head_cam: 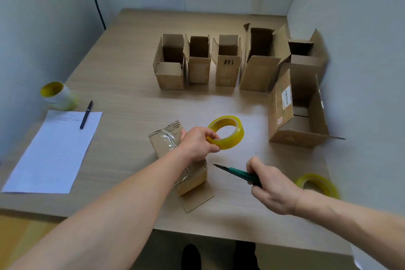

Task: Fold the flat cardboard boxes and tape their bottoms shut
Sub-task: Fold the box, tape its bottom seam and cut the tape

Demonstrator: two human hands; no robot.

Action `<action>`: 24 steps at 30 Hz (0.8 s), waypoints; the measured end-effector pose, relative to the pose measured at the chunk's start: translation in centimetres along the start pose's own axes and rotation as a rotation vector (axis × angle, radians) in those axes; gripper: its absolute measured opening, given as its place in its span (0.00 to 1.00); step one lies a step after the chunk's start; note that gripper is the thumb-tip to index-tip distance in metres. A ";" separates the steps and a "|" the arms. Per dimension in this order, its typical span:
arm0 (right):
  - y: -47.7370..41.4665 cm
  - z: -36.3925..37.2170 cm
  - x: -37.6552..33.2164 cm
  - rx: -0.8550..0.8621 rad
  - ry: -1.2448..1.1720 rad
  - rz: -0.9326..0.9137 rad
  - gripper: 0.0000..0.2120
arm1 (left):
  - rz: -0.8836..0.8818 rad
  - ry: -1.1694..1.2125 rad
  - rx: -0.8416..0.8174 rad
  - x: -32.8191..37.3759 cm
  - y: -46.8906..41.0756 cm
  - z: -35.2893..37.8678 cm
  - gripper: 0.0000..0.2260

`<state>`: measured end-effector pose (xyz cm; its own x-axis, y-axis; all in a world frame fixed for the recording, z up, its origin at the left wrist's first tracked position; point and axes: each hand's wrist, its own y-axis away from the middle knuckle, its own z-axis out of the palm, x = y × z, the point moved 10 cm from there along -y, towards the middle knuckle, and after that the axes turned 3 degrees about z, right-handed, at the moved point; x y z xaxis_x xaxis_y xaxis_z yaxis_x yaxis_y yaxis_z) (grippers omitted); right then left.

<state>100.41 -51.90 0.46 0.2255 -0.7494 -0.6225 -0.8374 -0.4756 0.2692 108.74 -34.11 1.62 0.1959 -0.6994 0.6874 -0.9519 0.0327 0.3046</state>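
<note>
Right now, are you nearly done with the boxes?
Six folded boxes stand farther back. The seventh box lies taped in front; the left hand holds the tape roll, the right hand grips the cutter. Probably cutting the tape is left. No flat boxes show.

Both bare forearms reach forward and inward, the left hand (198, 143) pinching a tape roll (238, 136) between thumb and fingers, the right hand (271, 186) lower and nearer, its fingers curled round a green knife (236, 173).

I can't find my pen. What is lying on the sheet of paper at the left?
A black pen lies on the paper near its far right corner, its far end overhanging onto the table. Whatever lies beneath the pen is covered.
</note>
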 end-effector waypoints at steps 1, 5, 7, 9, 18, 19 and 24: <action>-0.1 0.0 -0.1 0.000 0.001 0.003 0.13 | 0.000 0.001 -0.002 0.1 0.0 0.0 0.09; -0.6 0.0 -0.5 -0.025 0.041 0.016 0.13 | -0.003 0.013 -0.003 0.1 0.1 0.0 0.10; -0.8 0.2 -0.7 -0.043 0.064 0.023 0.13 | -0.003 0.017 -0.001 0.1 0.1 0.0 0.10; -1.0 0.5 -1.0 -0.061 0.086 0.025 0.13 | 0.003 0.007 -0.002 0.2 0.1 0.0 0.10; -2.4 1.5 -0.2 -0.073 0.183 0.085 0.11 | 0.028 0.030 -0.005 -0.4 -0.3 0.2 0.07; -2.5 1.5 0.3 -0.069 0.209 0.105 0.11 | 0.030 0.029 -0.005 -0.4 -0.4 0.2 0.07; -3.0 2.6 3.1 -0.125 0.309 0.227 0.10 | 0.037 0.033 -0.013 -0.3 -0.6 0.5 0.08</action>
<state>102.34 -51.59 -4.14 0.1964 -0.9361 -0.2919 -0.8205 -0.3199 0.4737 109.11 -34.27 0.94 0.1687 -0.6739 0.7193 -0.9556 0.0670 0.2869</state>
